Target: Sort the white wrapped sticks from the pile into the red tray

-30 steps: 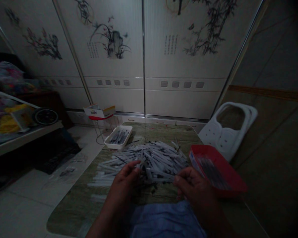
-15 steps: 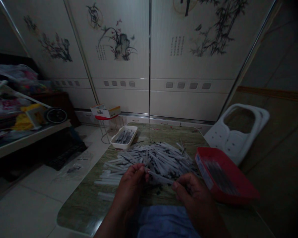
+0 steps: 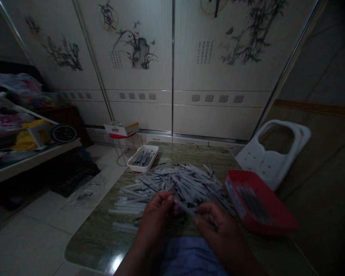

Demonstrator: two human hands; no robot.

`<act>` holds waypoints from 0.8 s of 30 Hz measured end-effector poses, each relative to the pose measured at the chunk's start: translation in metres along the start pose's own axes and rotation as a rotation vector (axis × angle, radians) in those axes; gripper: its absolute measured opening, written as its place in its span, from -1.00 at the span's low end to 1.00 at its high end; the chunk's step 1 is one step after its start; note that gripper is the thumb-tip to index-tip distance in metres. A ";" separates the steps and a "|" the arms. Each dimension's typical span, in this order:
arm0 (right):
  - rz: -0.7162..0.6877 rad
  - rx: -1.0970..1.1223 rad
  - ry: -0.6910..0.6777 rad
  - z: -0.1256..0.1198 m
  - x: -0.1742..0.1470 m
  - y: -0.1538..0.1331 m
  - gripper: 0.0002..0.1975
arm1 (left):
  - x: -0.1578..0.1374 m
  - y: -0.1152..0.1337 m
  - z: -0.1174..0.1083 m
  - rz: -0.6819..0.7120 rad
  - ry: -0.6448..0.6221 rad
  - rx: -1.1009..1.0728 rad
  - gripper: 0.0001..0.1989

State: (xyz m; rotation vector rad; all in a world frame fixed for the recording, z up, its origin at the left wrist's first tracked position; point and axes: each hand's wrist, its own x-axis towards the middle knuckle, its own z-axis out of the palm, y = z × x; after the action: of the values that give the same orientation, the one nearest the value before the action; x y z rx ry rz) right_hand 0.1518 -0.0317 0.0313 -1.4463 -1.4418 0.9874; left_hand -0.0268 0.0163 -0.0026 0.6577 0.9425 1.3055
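Note:
A slim, translucent pen-like tube (image 3: 185,207) stretches between my two hands just above the table. My left hand (image 3: 158,209) pinches its far end between thumb and fingertips. Thumb and curled fingers of my right hand (image 3: 214,222) close on the near end. Behind and beneath lies a heap of similar whitish tubes (image 3: 189,180), with thin dark sticks mixed in. Beside my right hand stands a red tray (image 3: 278,214) with a bundle of slim, dark-cored tubes inside. Dim light and blur hide the finer details.
On the marbled green table (image 3: 89,245), a white tray (image 3: 153,153) of dark-and-clear sticks stands at the back left. A folded white chair (image 3: 287,161) leans at the right. A box (image 3: 122,130) rests on a stool past the table. Patterned cabinet doors (image 3: 143,80) close off the back.
My right hand has shifted slightly left, nearer my left hand, and the tube between them now slopes more steeply. The trays and heap look unchanged.

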 end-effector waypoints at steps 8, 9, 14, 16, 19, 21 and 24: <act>-0.051 0.011 -0.096 -0.002 0.000 0.001 -0.77 | -0.011 -0.005 0.017 0.023 0.064 -0.027 -0.63; -0.067 0.010 -0.090 -0.002 0.000 0.000 -0.77 | -0.012 -0.006 0.019 0.024 0.068 -0.040 -0.62; -0.112 -0.010 -0.046 -0.001 -0.004 -0.003 -0.79 | -0.016 -0.010 0.025 -0.019 0.102 -0.099 -0.56; -0.103 -0.014 -0.047 -0.001 -0.006 -0.002 -0.80 | -0.018 -0.011 0.028 -0.019 0.115 -0.111 -0.55; -0.105 -0.009 -0.038 -0.002 -0.007 -0.001 -0.80 | -0.021 -0.012 0.031 -0.016 0.114 -0.109 -0.56; -0.107 -0.006 -0.034 -0.002 -0.006 0.000 -0.81 | -0.023 -0.013 0.033 -0.017 0.114 -0.116 -0.56; -0.085 0.004 -0.040 -0.001 -0.006 -0.001 -0.81 | -0.024 -0.014 0.034 -0.018 0.114 -0.121 -0.57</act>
State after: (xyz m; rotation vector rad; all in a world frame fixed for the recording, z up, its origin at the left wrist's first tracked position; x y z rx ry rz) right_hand 0.1518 -0.0378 0.0325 -1.3582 -1.5163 0.9706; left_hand 0.0099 -0.0058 0.0073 0.4846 0.9510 1.3841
